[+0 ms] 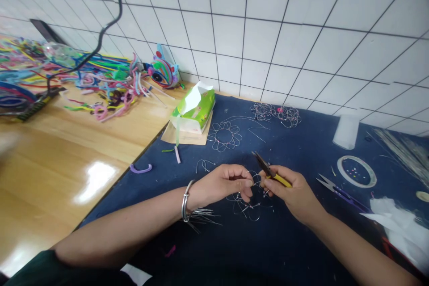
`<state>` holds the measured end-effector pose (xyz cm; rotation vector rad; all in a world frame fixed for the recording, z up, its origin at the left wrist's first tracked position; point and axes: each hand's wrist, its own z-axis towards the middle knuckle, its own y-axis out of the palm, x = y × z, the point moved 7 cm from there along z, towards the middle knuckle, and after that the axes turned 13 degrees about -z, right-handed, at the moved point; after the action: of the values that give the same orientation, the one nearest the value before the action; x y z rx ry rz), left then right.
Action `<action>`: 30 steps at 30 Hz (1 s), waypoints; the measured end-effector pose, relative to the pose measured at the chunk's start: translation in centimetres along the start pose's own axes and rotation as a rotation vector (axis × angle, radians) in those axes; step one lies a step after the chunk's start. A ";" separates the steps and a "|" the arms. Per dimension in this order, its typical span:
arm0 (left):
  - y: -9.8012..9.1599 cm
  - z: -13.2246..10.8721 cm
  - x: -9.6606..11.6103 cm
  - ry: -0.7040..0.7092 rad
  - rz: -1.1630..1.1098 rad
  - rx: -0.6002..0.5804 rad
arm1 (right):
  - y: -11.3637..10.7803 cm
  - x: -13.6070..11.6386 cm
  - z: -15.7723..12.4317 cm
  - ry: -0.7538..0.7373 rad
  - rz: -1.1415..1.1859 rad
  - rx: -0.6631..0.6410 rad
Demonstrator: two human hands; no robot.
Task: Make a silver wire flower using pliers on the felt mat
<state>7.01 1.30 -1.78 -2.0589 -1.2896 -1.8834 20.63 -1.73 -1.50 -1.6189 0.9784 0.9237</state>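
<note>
My left hand [228, 183], with a silver bangle on the wrist, pinches a thin wire flower frame [250, 205] that rests on the dark blue cloth [301, 143]. My right hand [288, 190] is closed round yellow-handled pliers [270, 172], whose dark jaws point up and to the left, and its fingertips also touch the wire. The two hands nearly meet over the frame. A bunch of cut wire pieces [201, 215] lies just under my left wrist.
A finished wire flower [224, 136] and more wire shapes [276, 114] lie farther back. A green tissue pack [194, 109], small snips [338, 190], a tape ring [357, 171] and a white cup [346, 132] lie around. Coloured pipe cleaners [100, 85] cover the wooden table at left.
</note>
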 end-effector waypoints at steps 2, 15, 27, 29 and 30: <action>0.0 0.0 0.0 -0.002 -0.002 0.006 | 0.2 0.0 -0.1 -0.003 0.017 -0.013; -0.4 0.0 -0.2 0.063 0.111 0.074 | 1.5 0.1 -0.2 0.025 0.093 -0.059; -0.7 -0.2 0.7 0.265 0.387 0.199 | 1.9 0.5 -0.2 0.105 0.166 -0.086; -0.5 -0.3 1.3 0.323 0.453 0.207 | 1.9 0.6 -0.2 0.109 0.167 -0.088; -0.5 -0.4 1.6 0.348 0.487 0.208 | 2.0 0.6 -0.2 0.111 0.168 -0.088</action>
<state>6.25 2.21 -0.58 -1.6525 -0.7755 -1.6973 19.08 -2.39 -2.66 -1.6956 1.1789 1.0113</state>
